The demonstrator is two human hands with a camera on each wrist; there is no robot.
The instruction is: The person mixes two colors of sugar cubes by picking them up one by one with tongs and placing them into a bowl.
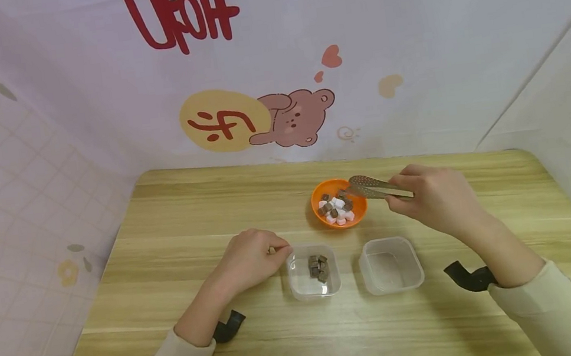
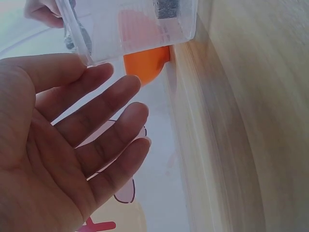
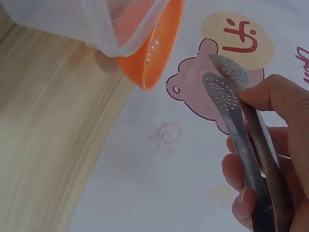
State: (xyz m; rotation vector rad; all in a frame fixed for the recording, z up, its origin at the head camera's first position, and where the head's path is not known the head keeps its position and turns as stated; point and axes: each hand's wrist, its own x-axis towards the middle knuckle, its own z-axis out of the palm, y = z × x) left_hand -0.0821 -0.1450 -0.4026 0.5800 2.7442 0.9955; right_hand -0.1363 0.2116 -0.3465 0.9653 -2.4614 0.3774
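Note:
My right hand (image 1: 440, 197) grips metal tongs (image 3: 241, 130) with perforated tips. Those tips sit slightly apart, and nothing shows between them. In the head view they overlap the right side of an orange bowl (image 1: 317, 212) holding white cubes (image 1: 339, 203) and brown cubes (image 1: 328, 207). With thumb and forefinger, my left hand (image 1: 254, 260) pinches the upper left rim of a clear plastic container (image 1: 299, 292); its other fingers spread loosely in the left wrist view. Several brown cubes (image 1: 319, 267) lie inside that container.
A second clear container (image 1: 410, 281), with no cubes visible in it, stands right of the first on the wooden table (image 1: 203, 206). Behind the table rises a white printed backdrop (image 1: 407, 38). Black straps (image 1: 471, 278) hang at both wrists.

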